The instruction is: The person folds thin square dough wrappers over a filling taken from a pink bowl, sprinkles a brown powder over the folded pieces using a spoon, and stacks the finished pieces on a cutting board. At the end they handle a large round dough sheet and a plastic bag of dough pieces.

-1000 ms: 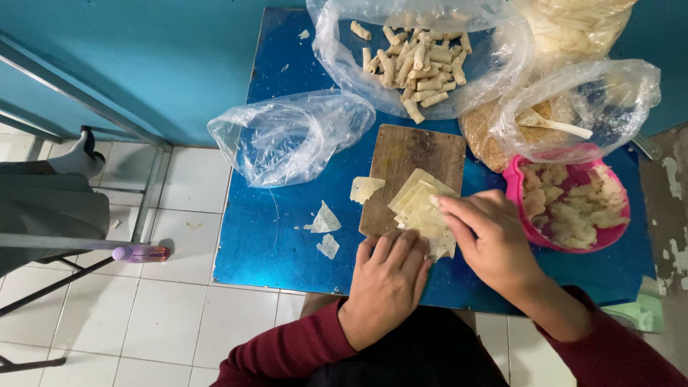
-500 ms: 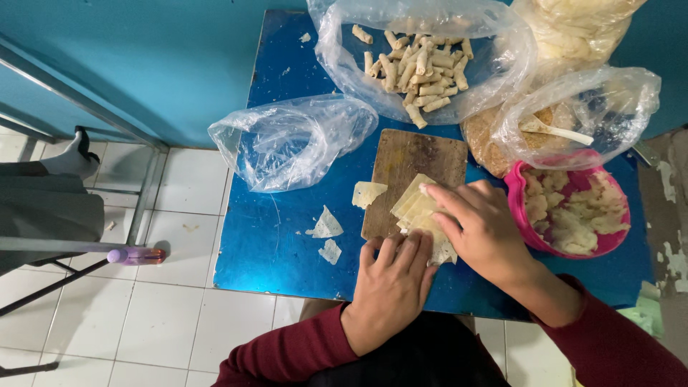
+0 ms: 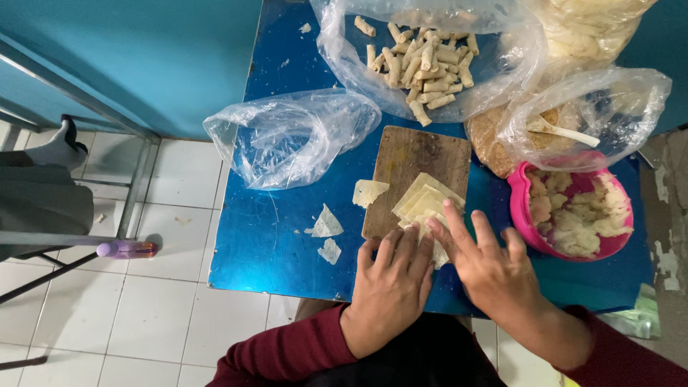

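A crumpled, empty clear plastic bag [image 3: 290,136] is seen at the left of the blue tabletop [image 3: 251,244]. Three torn pale dough scraps [image 3: 326,223] are scattered beside it. At the far edge, short tan rolled sticks [image 3: 423,64] are heaped on an open clear plastic sheet. A pink round plastic bowl [image 3: 519,208] of pale chunks is placed at the right, and a white plastic spoon [image 3: 566,131] is lodged in a bag behind it. A purple-capped bottle [image 3: 125,249] lies on the white floor tiles.

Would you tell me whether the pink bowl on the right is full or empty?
Nearly full. The pink bowl holds pale, lumpy filling heaped close to its rim, beside the right hand.
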The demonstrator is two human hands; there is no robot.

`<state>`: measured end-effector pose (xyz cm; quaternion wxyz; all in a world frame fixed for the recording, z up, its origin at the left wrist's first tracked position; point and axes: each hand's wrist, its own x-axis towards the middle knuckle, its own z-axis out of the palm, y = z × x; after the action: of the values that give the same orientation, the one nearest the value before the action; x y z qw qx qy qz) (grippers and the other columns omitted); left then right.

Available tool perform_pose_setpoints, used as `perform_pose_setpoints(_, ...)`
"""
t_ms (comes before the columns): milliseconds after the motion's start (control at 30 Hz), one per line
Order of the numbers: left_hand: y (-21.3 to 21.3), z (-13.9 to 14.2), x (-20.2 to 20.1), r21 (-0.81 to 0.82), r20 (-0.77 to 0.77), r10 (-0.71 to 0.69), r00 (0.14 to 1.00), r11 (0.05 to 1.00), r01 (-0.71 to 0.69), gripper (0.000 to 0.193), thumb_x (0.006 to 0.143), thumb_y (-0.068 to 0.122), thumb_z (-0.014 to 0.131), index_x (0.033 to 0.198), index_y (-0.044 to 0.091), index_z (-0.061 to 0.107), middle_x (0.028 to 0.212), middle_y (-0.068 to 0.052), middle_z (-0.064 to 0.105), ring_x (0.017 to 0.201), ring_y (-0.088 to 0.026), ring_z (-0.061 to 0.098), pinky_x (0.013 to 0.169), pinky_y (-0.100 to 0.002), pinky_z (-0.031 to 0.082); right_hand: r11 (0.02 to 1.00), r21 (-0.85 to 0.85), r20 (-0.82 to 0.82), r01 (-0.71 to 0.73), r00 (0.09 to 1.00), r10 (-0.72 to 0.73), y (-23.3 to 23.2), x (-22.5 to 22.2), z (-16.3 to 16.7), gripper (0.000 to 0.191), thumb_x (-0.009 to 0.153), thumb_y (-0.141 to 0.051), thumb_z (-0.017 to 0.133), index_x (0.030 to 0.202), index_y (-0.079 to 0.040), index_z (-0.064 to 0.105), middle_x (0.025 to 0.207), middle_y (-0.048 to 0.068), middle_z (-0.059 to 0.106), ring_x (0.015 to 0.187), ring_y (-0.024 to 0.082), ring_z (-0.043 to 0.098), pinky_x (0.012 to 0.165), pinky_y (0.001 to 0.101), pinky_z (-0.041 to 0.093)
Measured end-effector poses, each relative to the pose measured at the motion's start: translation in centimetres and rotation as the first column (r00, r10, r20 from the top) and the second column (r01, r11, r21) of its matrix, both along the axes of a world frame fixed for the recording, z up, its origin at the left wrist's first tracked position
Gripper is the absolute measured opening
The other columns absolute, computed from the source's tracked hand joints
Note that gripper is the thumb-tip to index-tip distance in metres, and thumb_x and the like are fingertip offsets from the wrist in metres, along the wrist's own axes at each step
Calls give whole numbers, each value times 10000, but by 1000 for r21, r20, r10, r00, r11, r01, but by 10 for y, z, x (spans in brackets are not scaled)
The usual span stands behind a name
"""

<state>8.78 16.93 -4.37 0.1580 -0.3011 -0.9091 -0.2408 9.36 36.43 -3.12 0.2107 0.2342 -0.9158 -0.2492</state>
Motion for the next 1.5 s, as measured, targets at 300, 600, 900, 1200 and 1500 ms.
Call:
perform_pose_setpoints(300, -2, -2, 1, 12, 0, 5, 1000, 1000, -5, 414, 984, 308, 611, 1299, 40, 637, 1394, -145, 608, 1272, -270, 544, 1022, -466, 401, 986, -111, 157, 127, 982, -109, 14, -1, 20, 547, 896, -156, 587, 1406, -348, 629, 1475, -34, 550, 1226, 269, 517, 921, 493, 340)
perform_pose_setpoints(600, -1, -6, 0, 24, 25, -16, 1000, 1000, 15, 419, 983, 296, 615, 1302, 25, 634, 1377, -148, 603, 1293, -283, 525, 1023, -479, 410, 999, 37, 164, 13, 986, -19, 27, -26, -1, 828, 861, -25, 556, 1491, -561, 504, 1601, -34, 435, 1249, 278, 429, 995, 496, 339)
perform_pose_setpoints(900, -1, -6, -1, 6, 60, -40, 997, 999, 40, 406, 925, 252, 604, 1271, 43, 637, 1409, -187, 560, 1416, -362, 444, 1060, -602, 356, 995, 102, 133, -1, 991, -13, 32, -90, 2, 765, 889, -32, 535, 1457, -545, 538, 1650, 10, 360, 1287, 288, 436, 949, 426, 401)
perform_pose_setpoints(1200, 0, -6, -1, -4, 11, -30, 999, 1000, 30, 380, 931, 253, 604, 1250, 49, 642, 1406, -178, 571, 1387, -355, 498, 1083, -621, 341, 981, -184, 315, -54, 943, 111, 22, -83, 14, 823, 765, 32, 539, 1417, -469, 550, 1662, 59, 279, 1182, 350, 486, 959, 478, 423)
perform_pose_setpoints(1500, 0, -4, -2, 2, -2, -20, 1000, 1000, 20, 379, 924, 250, 610, 1243, 47, 643, 1396, -180, 574, 1380, -358, 501, 1087, -627, 339, 959, 283, -36, 22, 999, -12, 15, -93, 31, 695, 918, -110, 530, 1554, -388, 519, 1703, 85, 309, 1242, 285, 518, 1004, 453, 408)
